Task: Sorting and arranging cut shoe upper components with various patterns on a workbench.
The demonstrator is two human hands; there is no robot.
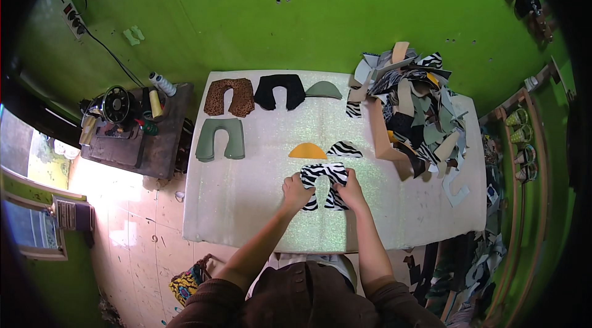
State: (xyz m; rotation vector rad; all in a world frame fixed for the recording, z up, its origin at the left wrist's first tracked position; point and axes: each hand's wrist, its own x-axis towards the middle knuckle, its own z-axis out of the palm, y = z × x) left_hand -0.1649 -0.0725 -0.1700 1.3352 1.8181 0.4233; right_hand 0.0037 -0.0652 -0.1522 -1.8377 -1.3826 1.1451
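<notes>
Between my hands, close to the front of the white table (246,217), is a zebra-striped horseshoe-shaped cut piece (323,170). My left hand (297,192) is closed on its left side, and my right hand (349,190) grips the right side; its two legs point toward me. Just beyond it lie a yellow half-round piece (308,151) and a zebra-striped half-round piece (344,150). Farther left are horseshoe-shaped pieces in leopard print (216,95), black (265,90) and grey-green (206,140). A green half-round piece (324,90) lies beside the black one.
A box (383,143) heaped with scraps (419,106) takes up the table's right side, beside a loose pale offcut (455,189). To the left, a sewing machine (117,106) and thread cones (161,83) stand on a dark stand. Sandals (523,133) hang on the right rack.
</notes>
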